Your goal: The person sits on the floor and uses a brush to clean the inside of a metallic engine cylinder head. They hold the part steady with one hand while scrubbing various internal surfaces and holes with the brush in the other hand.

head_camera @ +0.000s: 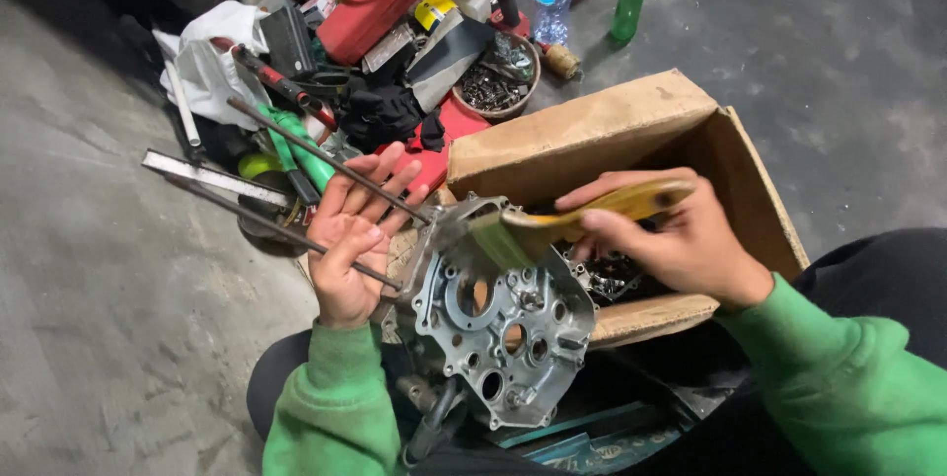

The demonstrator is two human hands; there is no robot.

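Green sleeves lowest in view. Propped at centre: a grey engine crankcase half (503, 323), steadied by the left hand (350, 249) at 9 o'clock, fingers spread flat (gripping nothing). Right hand (681, 239) at 2 o'clock, closed round a yellow-handled brush (552, 227), bristles on the casting's upper edge, cardboard box (592, 136) behind.
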